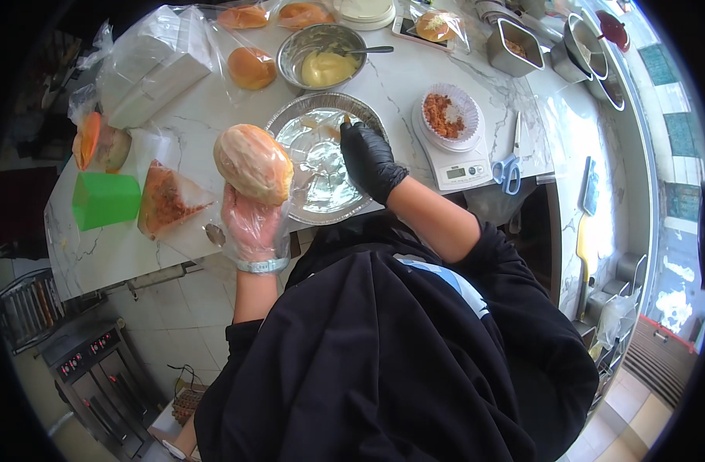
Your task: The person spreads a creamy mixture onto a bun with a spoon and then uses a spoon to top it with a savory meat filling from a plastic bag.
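My left hand (pixel 254 225), in a clear plastic glove, holds up a round bun (pixel 252 163) with a pale cream coating on its top. Just right of the bun is a round foil pan (pixel 314 204) with a pale smear inside. Over the pan's right side my right hand (pixel 368 158), in a black glove, is closed. A small orange-brown bit shows at its fingertips, too little to name. Behind the pan stands a metal bowl (pixel 284 55) of yellow cream (pixel 328 69), a utensil handle (pixel 374 50) resting across its rim.
Right of the pan, a white kitchen scale (pixel 454 165) bears a paper-lined dish of reddish-brown crumbs (pixel 443 115). Blue-handled scissors (pixel 508 173) lie beside it. Bagged buns (pixel 251 68) line the back. At left are a green container (pixel 106 200) and a bag of crumbs (pixel 167 202).
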Demonstrator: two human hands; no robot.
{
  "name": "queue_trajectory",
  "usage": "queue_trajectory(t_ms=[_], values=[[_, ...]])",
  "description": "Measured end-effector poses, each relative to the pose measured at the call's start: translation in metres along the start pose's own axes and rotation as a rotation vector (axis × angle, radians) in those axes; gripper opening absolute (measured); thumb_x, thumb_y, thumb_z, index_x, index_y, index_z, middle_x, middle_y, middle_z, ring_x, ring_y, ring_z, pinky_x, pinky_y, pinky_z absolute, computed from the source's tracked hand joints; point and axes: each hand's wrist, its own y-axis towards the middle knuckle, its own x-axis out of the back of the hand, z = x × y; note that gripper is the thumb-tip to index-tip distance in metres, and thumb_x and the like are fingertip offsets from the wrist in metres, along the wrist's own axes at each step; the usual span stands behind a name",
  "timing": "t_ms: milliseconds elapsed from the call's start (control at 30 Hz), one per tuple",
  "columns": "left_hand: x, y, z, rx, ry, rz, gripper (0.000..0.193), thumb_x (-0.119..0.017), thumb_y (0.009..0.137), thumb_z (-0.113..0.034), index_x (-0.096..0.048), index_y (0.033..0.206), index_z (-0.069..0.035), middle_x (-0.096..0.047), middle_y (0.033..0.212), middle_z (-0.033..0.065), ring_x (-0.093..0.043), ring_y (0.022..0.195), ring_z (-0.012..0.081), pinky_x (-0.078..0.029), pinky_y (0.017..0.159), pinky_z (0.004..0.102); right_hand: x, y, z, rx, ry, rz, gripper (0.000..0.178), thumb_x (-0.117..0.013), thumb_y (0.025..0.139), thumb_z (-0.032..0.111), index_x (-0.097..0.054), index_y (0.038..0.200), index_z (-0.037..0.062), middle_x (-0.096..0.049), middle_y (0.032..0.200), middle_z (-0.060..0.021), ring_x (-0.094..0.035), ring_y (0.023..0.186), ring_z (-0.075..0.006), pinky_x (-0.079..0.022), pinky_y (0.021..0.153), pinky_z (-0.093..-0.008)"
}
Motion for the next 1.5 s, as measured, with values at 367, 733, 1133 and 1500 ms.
queue_trajectory(t_ms=[367,733,1133,1500], values=[[0.035,0.003,-0.008,0.174,-0.055,0.084,0.048,-0.030,0.093,-0.034,-0.031,0.134,-0.008,-0.033,0.137,0.0141,-0.035,0.125,0.0310,-0.030,0.101,0.0497,-0.011,0.025,0.005,0.592,-0.129,-0.019,0.021,-0.050,0.071,0.006,-0.057,0.090,0.0007,-0.054,0.099,-0.0173,-0.051,0.095,-0.0312,-0.043,0.082,-0.0390],[0.033,0.004,-0.002,0.257,0.065,-0.061,0.051,-0.036,0.091,-0.035,-0.028,0.136,-0.011,-0.027,0.140,0.0137,-0.029,0.126,0.0370,-0.027,0.101,0.0575,0.018,-0.012,-0.009,0.217,0.069,0.166,0.017,-0.052,0.079,0.010,-0.062,0.091,0.0033,-0.060,0.095,-0.0157,-0.058,0.086,-0.0326,-0.047,0.074,-0.0369],[0.026,0.005,0.009,0.242,-0.010,-0.099,0.050,-0.039,0.090,-0.033,-0.030,0.135,-0.012,-0.031,0.139,0.0114,-0.030,0.127,0.0345,-0.019,0.103,0.0595,0.170,-0.053,-0.085,-0.194,0.054,-0.131,0.017,-0.058,0.077,0.006,-0.066,0.092,0.0044,-0.066,0.084,-0.0123,-0.064,0.073,-0.0200,-0.050,0.069,-0.0288],[0.015,0.003,0.014,0.238,-0.050,-0.117,0.050,-0.037,0.090,-0.031,-0.030,0.135,-0.011,-0.030,0.139,0.0118,-0.028,0.128,0.0332,-0.016,0.105,0.0578,0.134,-0.130,-0.112,-0.381,-0.150,0.135,0.029,-0.052,0.075,0.007,-0.066,0.100,0.0117,-0.058,0.083,-0.0180,-0.058,0.078,-0.0322,-0.045,0.077,-0.0389]])
